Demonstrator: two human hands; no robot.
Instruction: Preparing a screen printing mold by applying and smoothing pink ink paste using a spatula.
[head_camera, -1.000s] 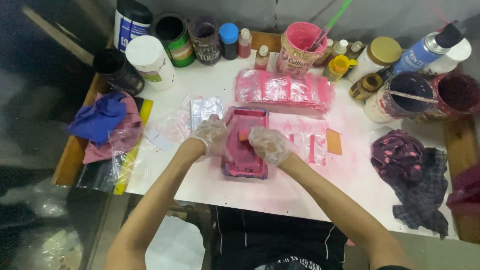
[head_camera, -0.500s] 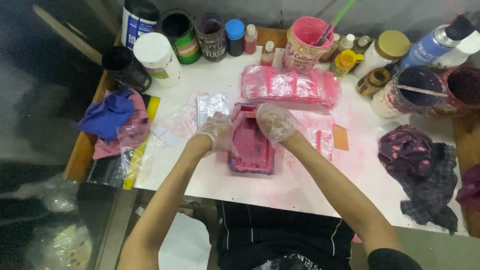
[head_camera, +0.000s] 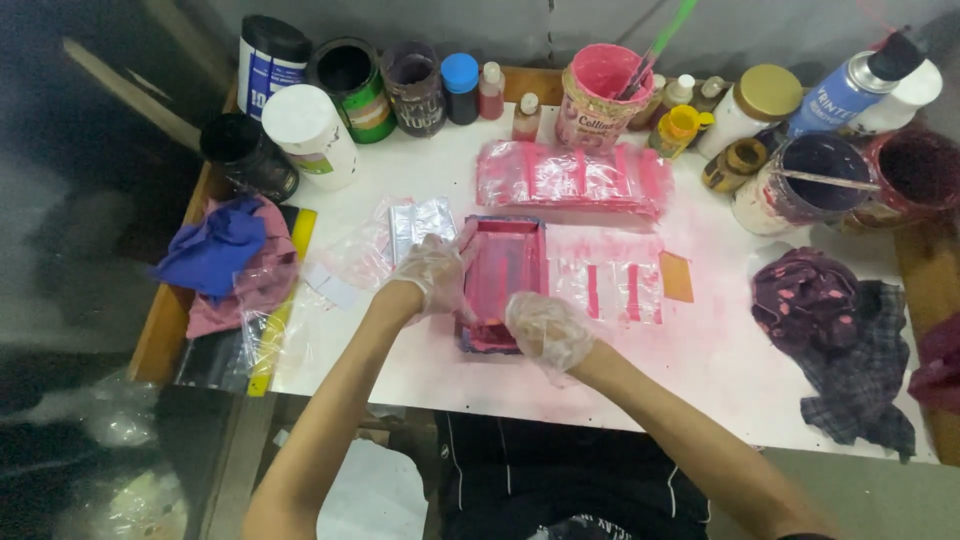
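Pink frame (head_camera: 503, 270) lies between left hand (head_camera: 435, 275) and right hand (head_camera: 548, 330).

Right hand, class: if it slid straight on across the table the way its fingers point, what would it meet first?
The right hand points up and left, already at the near end of the pink-stained frame. It would likely ride over that frame first, toward the left hand, though depth is unclear.

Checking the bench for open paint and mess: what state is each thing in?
Pink frame: flat, gripped at both sides.
Left hand: gloved, on frame.
Right hand: gloved, on frame.
Pink paint tub: open, stick inside.
White jar: lidded.
Dark rag: crumpled, paint-stained.
Table: dusted pink.
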